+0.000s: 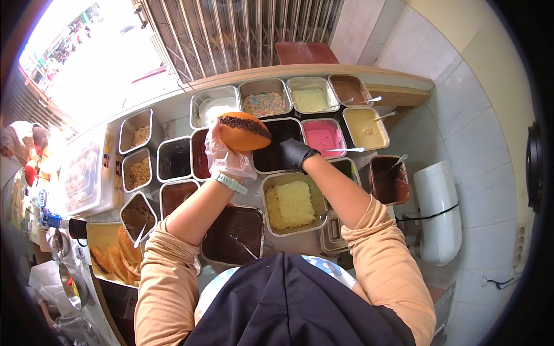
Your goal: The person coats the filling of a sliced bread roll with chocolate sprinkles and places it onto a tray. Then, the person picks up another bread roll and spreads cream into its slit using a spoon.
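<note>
An orange-brown bread bun (245, 134) with a dark strip of sprinkles along its top is held up in my left hand (226, 154), which wears a clear plastic glove. My right hand (295, 154), in a black glove, reaches down into a metal tray of dark contents (276, 128), just right of the bun. Its fingers are hidden against the dark contents. Beside that hand is a tray of pink cream (323, 136) with a spoon. Just below both hands sits a tray of pale yellow shreds (290, 205).
More trays surround these, with white powder (214, 108), colored sprinkles (264, 104) and a dark spread (232, 233). Filled buns (118, 259) lie in a box at lower left. A white mixer (440, 213) stands at right. Another person (23, 141) is at far left.
</note>
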Tool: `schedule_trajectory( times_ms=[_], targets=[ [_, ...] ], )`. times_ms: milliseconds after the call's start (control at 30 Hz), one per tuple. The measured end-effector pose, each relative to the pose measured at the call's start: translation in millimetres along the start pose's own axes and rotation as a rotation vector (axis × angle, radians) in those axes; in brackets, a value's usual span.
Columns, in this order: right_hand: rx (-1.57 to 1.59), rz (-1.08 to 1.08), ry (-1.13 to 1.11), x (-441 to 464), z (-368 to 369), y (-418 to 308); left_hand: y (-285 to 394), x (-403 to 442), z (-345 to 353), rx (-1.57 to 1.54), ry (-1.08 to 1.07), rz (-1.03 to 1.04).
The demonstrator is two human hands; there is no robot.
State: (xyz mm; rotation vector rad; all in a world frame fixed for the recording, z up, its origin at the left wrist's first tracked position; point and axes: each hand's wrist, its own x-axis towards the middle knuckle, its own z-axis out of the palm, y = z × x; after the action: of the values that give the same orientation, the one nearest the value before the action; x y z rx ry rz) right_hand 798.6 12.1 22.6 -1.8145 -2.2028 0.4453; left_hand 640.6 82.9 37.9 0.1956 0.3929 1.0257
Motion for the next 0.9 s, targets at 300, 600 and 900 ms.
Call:
schedule_trajectory(
  times_ms=[300, 600, 900],
  targets=[
    [0.242, 0.247, -0.030, -18.4, -63.1, 8.4, 6.8, -4.0, 2.8, -0.079, -0.132, -0.165],
    [0.403, 0.265, 0.121, -26.1, -100.3, -27.5, -1.4, -7.2, 5.8, -0.040, -0.191, -0.244],
    [0.357, 0.143, 0.250, -15.8, -94.9, -40.3, -6.8, -11.1, 5.8, -0.031, -0.212, -0.218]
  ],
)
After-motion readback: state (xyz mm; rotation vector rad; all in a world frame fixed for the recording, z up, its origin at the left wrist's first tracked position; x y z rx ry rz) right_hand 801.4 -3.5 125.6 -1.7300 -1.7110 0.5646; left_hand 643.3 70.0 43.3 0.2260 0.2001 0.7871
